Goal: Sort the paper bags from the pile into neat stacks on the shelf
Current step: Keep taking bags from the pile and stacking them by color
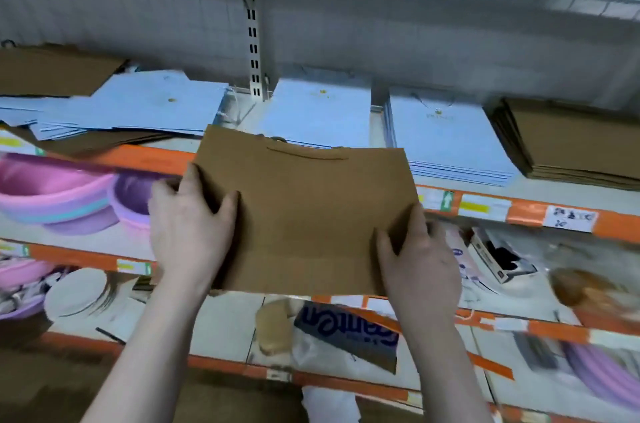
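Both hands, left hand (188,225) and right hand (417,256), grip one flat brown paper bag (304,214) before the shelf (519,211), where neat blue stacks (446,135) and a brown stack (571,142) sit right of the upright post (255,41), a mixed pile (114,110) left of it unsorted.
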The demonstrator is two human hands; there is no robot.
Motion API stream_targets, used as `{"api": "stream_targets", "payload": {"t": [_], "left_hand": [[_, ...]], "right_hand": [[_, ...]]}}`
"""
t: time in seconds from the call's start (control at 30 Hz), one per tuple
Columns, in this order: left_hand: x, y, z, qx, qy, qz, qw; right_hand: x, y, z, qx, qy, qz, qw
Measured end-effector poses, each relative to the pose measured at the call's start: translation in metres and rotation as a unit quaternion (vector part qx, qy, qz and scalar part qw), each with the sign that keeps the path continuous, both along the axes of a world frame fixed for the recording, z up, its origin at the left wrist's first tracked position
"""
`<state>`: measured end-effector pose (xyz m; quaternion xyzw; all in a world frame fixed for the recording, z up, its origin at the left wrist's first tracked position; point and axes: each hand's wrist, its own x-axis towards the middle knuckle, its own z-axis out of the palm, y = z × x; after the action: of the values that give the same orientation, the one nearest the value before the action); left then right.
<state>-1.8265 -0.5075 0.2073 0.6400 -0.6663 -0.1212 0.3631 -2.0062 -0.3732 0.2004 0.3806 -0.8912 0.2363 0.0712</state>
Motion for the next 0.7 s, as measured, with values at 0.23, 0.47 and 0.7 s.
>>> {"api": "stream_targets", "payload": {"t": [0.23, 0.47, 0.7], "left_hand": [[-0.077, 0.058, 0.016, 0.007, 0.023, -0.055, 0.998], [-0.194, 0.118, 0.026, 0.008, 0.054, -0.079, 0.995], [-0.354, 0.188, 0.028, 0.038, 0.072, -0.086, 0.993]], "right_hand": [[-0.068, 0.076, 0.015, -0.034, -0.021, -0.045, 0.998], [-0.184, 0.138, 0.021, -0.041, -0.015, -0.070, 0.997], [-0.334, 0.211, 0.031, -0.008, -0.015, -0.100, 0.995]]}}
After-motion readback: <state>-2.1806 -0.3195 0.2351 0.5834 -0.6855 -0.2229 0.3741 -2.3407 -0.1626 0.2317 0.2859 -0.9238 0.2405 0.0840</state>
